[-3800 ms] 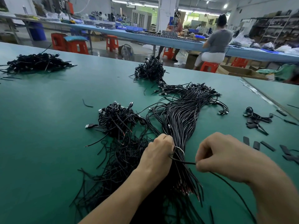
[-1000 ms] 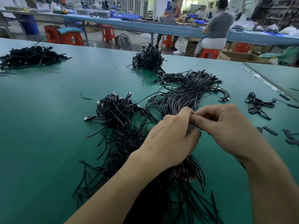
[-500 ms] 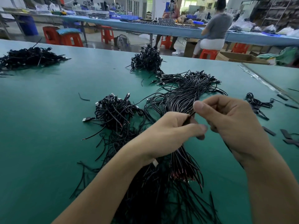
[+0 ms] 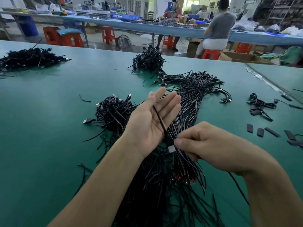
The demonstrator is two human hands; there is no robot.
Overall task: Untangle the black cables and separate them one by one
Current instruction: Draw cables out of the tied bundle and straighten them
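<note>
Plainly, I saw the left hand (image 4: 147, 125) spread flat, palm up, one cable (image 4: 159, 120) across it. The right hand (image 4: 213, 148) pinched that cable's plug end.

Only the person's arms are in view. The left hand (image 4: 147, 126) and right hand (image 4: 211, 148) are bare, and the left forearm (image 4: 105, 185) and right forearm (image 4: 272, 195) are bare skin right down to the bottom edge of the view. The nails look plain and cut short; the right thumbnail (image 4: 178, 142) shows it best. Crease lines show across the left palm.
</note>
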